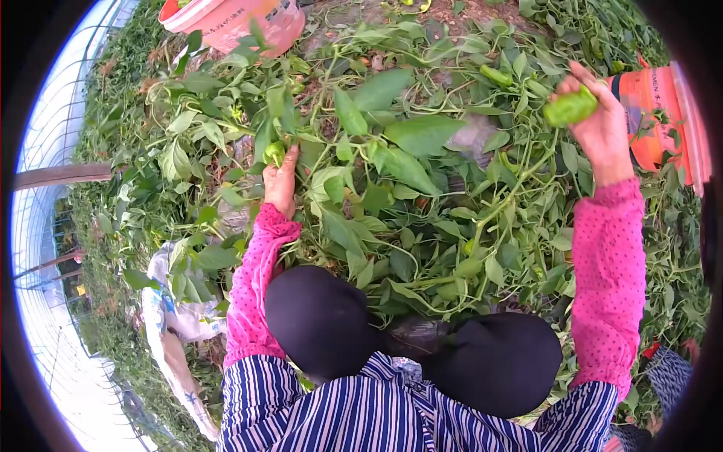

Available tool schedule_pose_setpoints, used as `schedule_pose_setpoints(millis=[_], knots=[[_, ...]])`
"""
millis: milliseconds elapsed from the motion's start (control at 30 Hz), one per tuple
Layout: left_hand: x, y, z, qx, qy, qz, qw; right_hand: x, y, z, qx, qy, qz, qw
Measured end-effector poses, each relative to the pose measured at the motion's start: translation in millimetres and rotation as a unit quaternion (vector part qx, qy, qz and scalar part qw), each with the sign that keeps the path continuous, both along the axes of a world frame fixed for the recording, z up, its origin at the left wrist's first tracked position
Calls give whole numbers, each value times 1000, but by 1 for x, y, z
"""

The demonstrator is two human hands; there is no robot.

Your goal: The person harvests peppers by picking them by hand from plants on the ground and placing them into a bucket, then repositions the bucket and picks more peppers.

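My right hand (602,124) is raised at the upper right, its fingers closed round a light green pepper (570,107). Just beyond that hand lies an orange-red bucket (663,124) on its side. At centre left, my left hand (281,181) reaches into the leaves, fingers closed on a smaller green pepper (274,154) among the foliage. Whether this pepper is still joined to its stem I cannot tell. Another green pepper (495,75) lies among the plants between the hands, towards the top.
A pink bucket (233,22) stands at the top left. A white sack (169,316) lies left of my knees. Pepper plants (422,211) sprawl across the ground before me. Along the far left runs a greenhouse wall (56,248) with a wooden pole (64,176).
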State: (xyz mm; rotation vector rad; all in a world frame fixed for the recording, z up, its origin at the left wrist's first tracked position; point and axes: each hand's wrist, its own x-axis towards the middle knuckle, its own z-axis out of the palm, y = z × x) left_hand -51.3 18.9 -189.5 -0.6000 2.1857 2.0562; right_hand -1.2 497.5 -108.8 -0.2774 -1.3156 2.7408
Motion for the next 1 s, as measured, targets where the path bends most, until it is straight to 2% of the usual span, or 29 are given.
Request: schedule_pose_setpoints(millis=[100, 167, 233, 300, 333, 367, 467, 500, 533, 567, 633, 700, 767, 833, 867, 900, 1000], knots=[[-15, 10, 15, -77, -36, 26, 996, 70, 7, 17, 58, -85, 32, 994], [-39, 1, -19, -79, -25, 55, 995, 110, 4, 17, 120, -121, 18, 985], [-66, -30, -58, -90, -18, 52, 994, 145, 7, 14, 188, -134, 63, 971], [-91, -54, -74, -206, -49, 76, 974, 176, 10, 14, 226, -188, 83, 952], [-97, -61, -82, -137, -47, 53, 988, 187, 7, 14, 216, -208, 77, 951], [-91, -49, -63, -201, -96, -27, 975, 194, 4, 13, 207, -228, 71, 949], [-77, -14, -65, -324, -37, -159, 932, 197, -9, -8, 182, -270, 118, 938], [-70, -2, -66, -368, -8, -222, 903, 192, -17, -13, 186, -272, 168, 929], [-49, 24, -48, -501, 131, -188, 834, 186, -28, -18, 184, -276, 205, 921], [-22, 52, -20, -612, 266, -147, 730, 180, -40, -24, 181, -278, 244, 911], [4, 74, 11, -502, 434, -286, 691, 165, -64, -32, 179, -272, 278, 904], [25, 77, 3, -434, 396, -576, 569, 158, -86, -41, 180, -263, 312, 895], [41, 91, -16, -441, 305, -705, 464, 151, -103, -50, 196, -279, 327, 881], [43, 85, -63, -476, 313, -725, 386, 147, -115, -53, 286, -280, 371, 838], [42, 91, -75, -520, 255, -731, 362, 147, -118, -50, 285, -279, 370, 839], [41, 93, -85, -520, 258, -729, 364, 149, -121, -49, 283, -280, 371, 839], [39, 98, -99, -558, 253, -720, 326, 160, -121, -55, 272, -311, 350, 841]])
